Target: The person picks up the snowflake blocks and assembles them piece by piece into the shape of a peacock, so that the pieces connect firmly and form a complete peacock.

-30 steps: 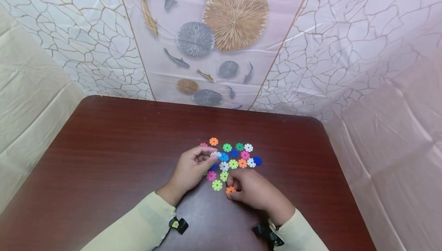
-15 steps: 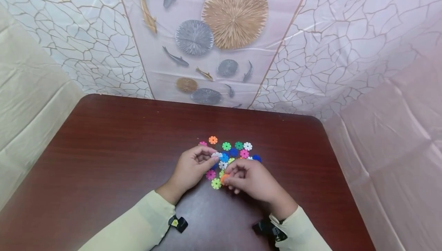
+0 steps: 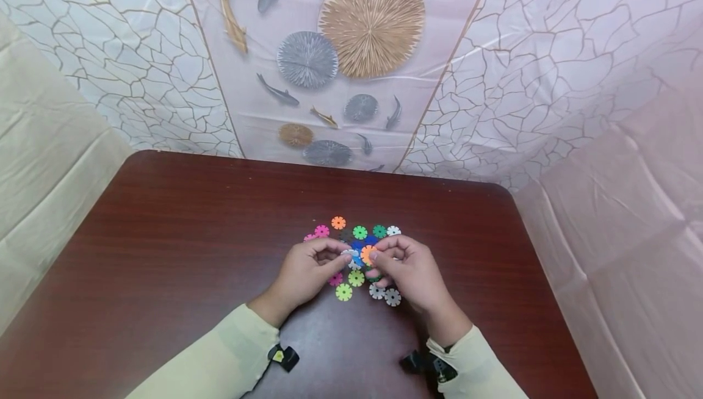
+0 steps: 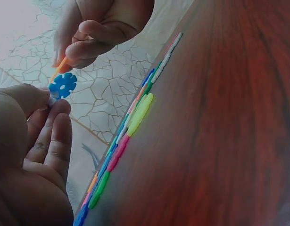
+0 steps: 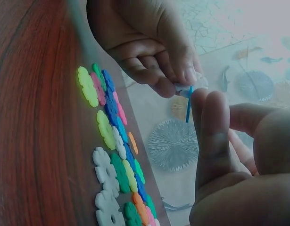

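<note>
My left hand [image 3: 306, 269] pinches a white notched flower-shaped disc [image 5: 199, 82] between thumb and fingers. A blue notched disc [image 4: 64, 85] is slotted onto the white one, standing crosswise to it. Close on the right, my right hand [image 3: 413, 271] pinches an orange notched disc [image 3: 367, 255] by its edge. In the left wrist view the orange disc appears edge-on, right at the blue disc's rim. Both hands are raised over the loose discs, and the fingers cover much of the white disc.
Several loose notched discs lie flat around and beneath the hands: a lime green one [image 3: 343, 292], a pink one [image 3: 321, 230], a white one [image 3: 392, 297] and others. The dark red-brown table [image 3: 181, 252] reaches back to a patterned cloth wall [image 3: 379, 112].
My right hand has lifted the orange disc off the table and brought it up and left to the joined discs. The left hand has barely moved, shifting slightly right.
</note>
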A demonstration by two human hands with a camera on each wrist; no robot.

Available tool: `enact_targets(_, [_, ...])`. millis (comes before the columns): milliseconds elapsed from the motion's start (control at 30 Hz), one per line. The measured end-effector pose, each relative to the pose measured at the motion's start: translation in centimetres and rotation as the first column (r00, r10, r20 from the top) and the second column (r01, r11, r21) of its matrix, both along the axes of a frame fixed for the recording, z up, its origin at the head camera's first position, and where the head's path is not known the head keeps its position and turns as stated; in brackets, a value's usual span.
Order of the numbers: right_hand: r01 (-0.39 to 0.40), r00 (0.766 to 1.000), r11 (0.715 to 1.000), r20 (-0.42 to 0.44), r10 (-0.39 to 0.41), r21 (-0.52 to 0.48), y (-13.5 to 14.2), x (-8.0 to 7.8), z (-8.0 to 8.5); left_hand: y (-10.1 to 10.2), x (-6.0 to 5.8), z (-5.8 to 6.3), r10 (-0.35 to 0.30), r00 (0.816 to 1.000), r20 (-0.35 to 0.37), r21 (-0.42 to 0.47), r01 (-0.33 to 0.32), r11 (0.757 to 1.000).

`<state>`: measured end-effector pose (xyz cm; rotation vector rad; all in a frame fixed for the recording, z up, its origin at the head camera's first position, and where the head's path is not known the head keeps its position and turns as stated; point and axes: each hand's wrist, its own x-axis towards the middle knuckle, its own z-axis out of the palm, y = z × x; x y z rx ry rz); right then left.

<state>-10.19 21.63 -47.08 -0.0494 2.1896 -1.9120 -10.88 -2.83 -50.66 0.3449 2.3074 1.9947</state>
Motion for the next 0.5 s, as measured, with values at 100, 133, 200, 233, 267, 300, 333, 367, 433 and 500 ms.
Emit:
enact_targets(100, [0.011, 1.0, 1.0, 0.002, -0.011, -0.023, -0.03, 0.07, -0.08, 0.09, 0.09, -0.02, -0.003, 1.0, -0.031, -0.03, 0.002, 1.0])
enact_targets(133, [0.01, 1.0, 1.0, 0.001, -0.01, -0.027, -0.04, 0.07, -0.1, 0.11, 0.11, -0.02, -0.004, 0.999, -0.041, -0.039, 0.002, 0.999])
enact_targets(200, [0.005, 1.0, 1.0, 0.0, -0.005, -0.028, -0.06, 0.09, -0.11, 0.14, 0.13, -0.02, -0.004, 0.998, -0.058, -0.054, 0.001, 0.999])
enact_targets(233, [0.002, 1.0, 1.0, -0.001, -0.002, -0.025, -0.06, 0.1, -0.1, 0.14, 0.14, -0.03, -0.004, 0.998, -0.067, -0.061, 0.0, 0.998])
enact_targets(267, [-0.001, 1.0, 1.0, -0.002, 0.001, -0.02, -0.07, 0.11, -0.09, 0.14, 0.16, -0.04, -0.005, 0.997, -0.074, -0.065, 0.0, 0.998])
enact_targets(300, [-0.003, 1.0, 1.0, -0.001, 0.003, -0.015, -0.08, 0.12, -0.08, 0.14, 0.17, -0.04, -0.005, 0.997, -0.083, -0.07, -0.001, 0.998])
enact_targets(333, [-0.003, 1.0, 1.0, 0.0, 0.003, -0.01, -0.07, 0.15, -0.06, 0.13, 0.19, -0.04, -0.004, 0.996, -0.093, -0.076, -0.003, 0.997])
enact_targets(367, [-0.005, 1.0, 1.0, 0.001, 0.005, -0.005, -0.08, 0.18, -0.04, 0.12, 0.21, -0.04, -0.01, 0.994, -0.106, -0.082, 0.001, 0.997])
enact_targets(433, [-0.011, 1.0, 1.0, 0.003, 0.011, 0.003, -0.1, 0.24, -0.02, 0.11, 0.26, -0.03, -0.025, 0.99, -0.14, -0.095, 0.012, 0.995])
enact_targets(500, [-0.018, 1.0, 1.0, 0.005, 0.018, 0.001, -0.14, 0.3, 0.0, 0.11, 0.32, 0.03, -0.045, 0.984, -0.175, -0.103, 0.027, 0.994])
